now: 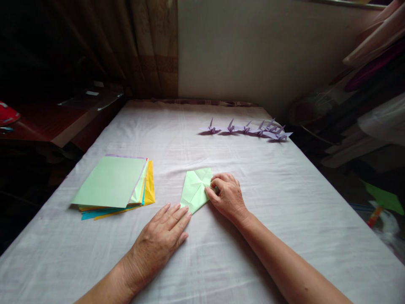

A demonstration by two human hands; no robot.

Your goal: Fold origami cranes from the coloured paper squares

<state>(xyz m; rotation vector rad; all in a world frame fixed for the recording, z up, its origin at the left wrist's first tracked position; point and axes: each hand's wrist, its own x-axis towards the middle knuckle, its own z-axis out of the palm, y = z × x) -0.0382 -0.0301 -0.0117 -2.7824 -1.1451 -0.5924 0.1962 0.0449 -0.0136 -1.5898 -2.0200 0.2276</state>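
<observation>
A pale green sheet of origami paper [193,191], partly folded and creased, lies on the cloth between my hands. My left hand [161,231] rests flat, fingers stretched out, with the fingertips on the paper's near left corner. At the paper's right edge, my right hand [228,195] has its fingers curled and its thumb and index finger pinched on the edge. The fingertips hide part of that edge. Several purple folded paper cranes [247,128] stand in a row at the far right of the table.
To the left lies a stack of coloured paper [109,181], light green on top, with yellow and blue edges sticking out. A white cloth [164,139] covers the table. A dark red table [41,122] stands beyond its left edge, and hanging fabrics [376,105] are at the right.
</observation>
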